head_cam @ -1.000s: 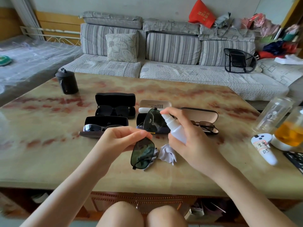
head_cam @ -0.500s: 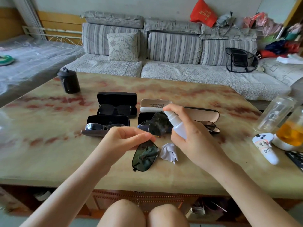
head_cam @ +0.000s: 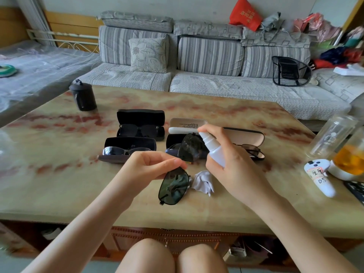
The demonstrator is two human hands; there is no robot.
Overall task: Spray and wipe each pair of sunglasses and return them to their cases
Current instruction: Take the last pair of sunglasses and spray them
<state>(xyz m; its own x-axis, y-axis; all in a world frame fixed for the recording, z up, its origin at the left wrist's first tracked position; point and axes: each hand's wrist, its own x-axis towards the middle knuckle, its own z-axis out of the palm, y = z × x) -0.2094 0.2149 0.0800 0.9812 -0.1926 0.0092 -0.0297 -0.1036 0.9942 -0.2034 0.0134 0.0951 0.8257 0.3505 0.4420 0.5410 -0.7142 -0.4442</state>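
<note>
Barely shifted, left hand (head_cam: 149,166) pinches sunglasses (head_cam: 174,187) — right hand (head_cam: 236,170), grip clenched, holds spray bottle (head_cam: 213,152).

A handwritten label on the white remote (head_cam: 319,179) is reading "DS". The sunglasses (head_cam: 140,129) in the far black case are showing a "D" at each hinge. Print on the white lid (head_cam: 188,123) and red bag (head_cam: 245,13) is coming out too small to read.

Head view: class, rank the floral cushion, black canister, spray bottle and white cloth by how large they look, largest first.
Largest: the floral cushion, though farthest away.
Next: the black canister.
Last: the spray bottle and white cloth, too close to rank, as the right hand hides part of the bottle.
</note>
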